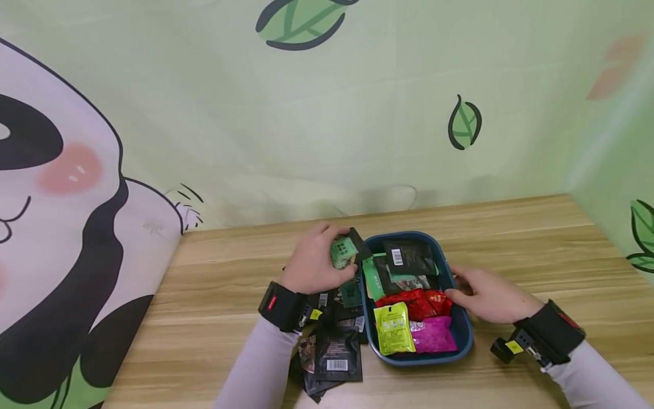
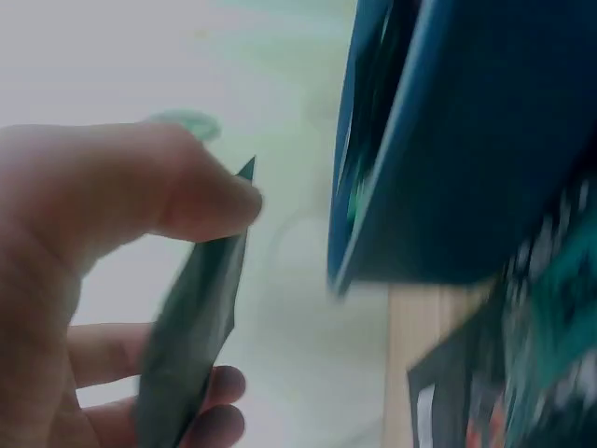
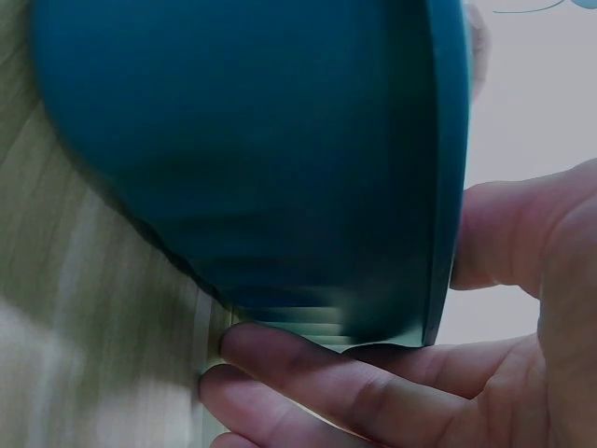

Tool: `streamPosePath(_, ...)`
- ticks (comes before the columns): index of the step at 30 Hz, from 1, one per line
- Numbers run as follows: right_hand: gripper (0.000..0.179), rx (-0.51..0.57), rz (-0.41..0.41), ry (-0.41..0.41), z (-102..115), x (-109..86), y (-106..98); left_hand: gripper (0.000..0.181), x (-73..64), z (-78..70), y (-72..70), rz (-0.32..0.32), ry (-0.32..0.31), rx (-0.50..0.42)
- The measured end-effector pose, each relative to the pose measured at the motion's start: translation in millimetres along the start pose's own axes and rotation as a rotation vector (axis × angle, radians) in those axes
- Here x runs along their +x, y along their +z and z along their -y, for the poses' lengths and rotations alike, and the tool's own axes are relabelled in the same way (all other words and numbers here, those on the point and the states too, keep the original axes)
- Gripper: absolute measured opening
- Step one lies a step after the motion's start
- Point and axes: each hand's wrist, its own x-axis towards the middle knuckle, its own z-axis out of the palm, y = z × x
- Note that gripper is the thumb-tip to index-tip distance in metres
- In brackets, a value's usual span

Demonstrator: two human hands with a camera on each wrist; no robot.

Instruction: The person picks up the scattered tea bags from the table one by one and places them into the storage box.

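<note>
My left hand (image 1: 319, 264) pinches a flat black and green packet (image 1: 343, 251) between thumb and fingers, just left of a blue plastic bin (image 1: 429, 360). In the left wrist view the packet (image 2: 201, 317) appears edge-on, apart from the bin's wall. My right hand (image 1: 490, 295) holds the bin's right side, its thumb at the rim and its fingers along the outer wall, as the right wrist view shows. Inside the bin lie black packets (image 1: 411, 257) at the back, red packaging (image 1: 419, 304) in the middle, and a yellow packet (image 1: 394, 329) beside a magenta one (image 1: 434, 335) at the front.
A loose pile of several black packets (image 1: 337, 352) lies left of the bin, partly under my left forearm. The wooden table (image 1: 219, 318) meets a printed green backdrop (image 1: 306, 142) with a panda and leaves at its far side.
</note>
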Motion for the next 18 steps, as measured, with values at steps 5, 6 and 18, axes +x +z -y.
streamPosePath(5, 0.064, 0.006, 0.004, 0.005, 0, 0.3, 1, 0.070, 0.5, -24.0, 7.8, 0.042, 0.074, -0.063)
streamPosePath(6, 0.065, 0.007, 0.005, 0.006, 0, 0.2, 1, 0.070, 0.4, -28.1, 9.4, 0.055, 0.084, -0.068)
streamPosePath(18, 0.062, -0.010, -0.005, 0.003, -1, 0.0, 1, 0.071, -7.1, -69.8, 17.6, 0.174, 0.292, -0.151)
